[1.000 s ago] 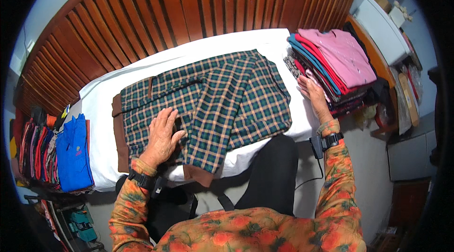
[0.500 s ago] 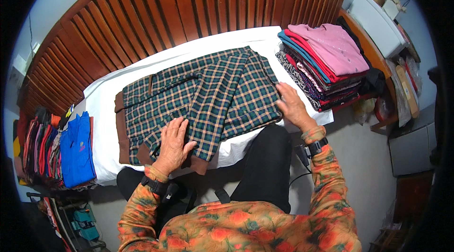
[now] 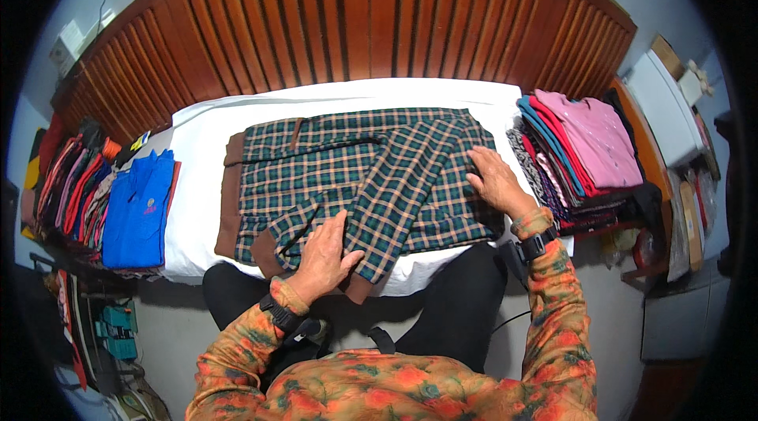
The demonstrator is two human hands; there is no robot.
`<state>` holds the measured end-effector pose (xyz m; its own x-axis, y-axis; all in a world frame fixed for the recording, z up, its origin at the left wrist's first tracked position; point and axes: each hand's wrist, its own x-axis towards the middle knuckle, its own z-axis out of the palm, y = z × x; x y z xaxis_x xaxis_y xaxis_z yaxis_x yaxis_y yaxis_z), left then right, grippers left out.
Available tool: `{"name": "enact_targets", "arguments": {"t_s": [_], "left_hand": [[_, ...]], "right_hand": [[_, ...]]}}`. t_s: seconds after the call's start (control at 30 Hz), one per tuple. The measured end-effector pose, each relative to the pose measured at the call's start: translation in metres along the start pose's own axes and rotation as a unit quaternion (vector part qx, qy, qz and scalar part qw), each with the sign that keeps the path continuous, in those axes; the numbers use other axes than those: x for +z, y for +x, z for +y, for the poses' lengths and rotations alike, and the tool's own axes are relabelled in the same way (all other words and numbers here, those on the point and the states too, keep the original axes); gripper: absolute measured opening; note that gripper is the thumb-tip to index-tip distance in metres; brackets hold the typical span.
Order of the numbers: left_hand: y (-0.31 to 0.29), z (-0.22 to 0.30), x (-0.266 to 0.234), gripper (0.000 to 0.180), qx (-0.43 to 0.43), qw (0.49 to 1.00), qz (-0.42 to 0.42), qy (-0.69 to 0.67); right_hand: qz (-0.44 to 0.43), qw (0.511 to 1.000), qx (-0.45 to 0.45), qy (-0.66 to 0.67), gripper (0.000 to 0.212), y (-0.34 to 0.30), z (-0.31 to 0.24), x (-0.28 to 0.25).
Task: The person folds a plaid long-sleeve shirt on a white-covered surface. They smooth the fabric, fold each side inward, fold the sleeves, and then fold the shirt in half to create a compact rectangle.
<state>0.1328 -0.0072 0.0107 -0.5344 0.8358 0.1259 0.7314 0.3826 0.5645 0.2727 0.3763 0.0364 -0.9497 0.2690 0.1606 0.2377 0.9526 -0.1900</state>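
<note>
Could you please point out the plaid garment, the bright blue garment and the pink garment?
Plaid garment [image 3: 403,184], head view: on its slanting sleeve.
Bright blue garment [image 3: 137,214], head view: on its upper surface.
Pink garment [image 3: 594,142], head view: on its upper surface.

Impossible to see the areas of the plaid garment [image 3: 414,192] covered by the left hand [image 3: 322,255] and the right hand [image 3: 499,182], or either palm. Likewise impossible to see the white sheet [image 3: 199,192] beneath that garment. Unable to make out the chest mark [image 3: 150,205] on the blue garment [image 3: 136,227] at left; too small. Unable to trace the wooden headboard [image 3: 359,22] past the far edge or the floral top [image 3: 395,389] past the near edge.
</note>
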Motion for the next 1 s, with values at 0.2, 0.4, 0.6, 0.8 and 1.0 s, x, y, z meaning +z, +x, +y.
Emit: {"name": "enact_targets", "arguments": {"t_s": [0.2, 0.4, 0.6, 0.8, 1.0], "left_hand": [[0.007, 0.001, 0.007, 0.085, -0.032, 0.998, 0.003, -0.057], [0.013, 0.004, -0.01, 0.077, -0.095, 0.966, -0.099, -0.218], [0.035, 0.002, -0.047, 0.066, -0.005, 0.956, -0.241, -0.168], [0.105, -0.075, -0.084, 0.033, -0.055, 0.996, -0.047, -0.06], [0.147, -0.181, -0.087, 0.06, -0.089, 0.991, 0.011, 0.102]], "right_hand": [[0.022, 1.0, -0.001, -0.015, 0.063, 0.079, -0.014, 0.035], [-0.189, 0.974, 0.102, -0.068, 0.073, 0.097, -0.028, 0.061], [-0.056, 0.996, 0.028, -0.059, 0.065, 0.116, -0.058, 0.054], [-0.084, 0.993, -0.08, -0.017, 0.062, 0.116, -0.094, 0.094], [-0.099, 0.992, -0.075, 0.028, 0.059, 0.112, -0.091, 0.098]]}}
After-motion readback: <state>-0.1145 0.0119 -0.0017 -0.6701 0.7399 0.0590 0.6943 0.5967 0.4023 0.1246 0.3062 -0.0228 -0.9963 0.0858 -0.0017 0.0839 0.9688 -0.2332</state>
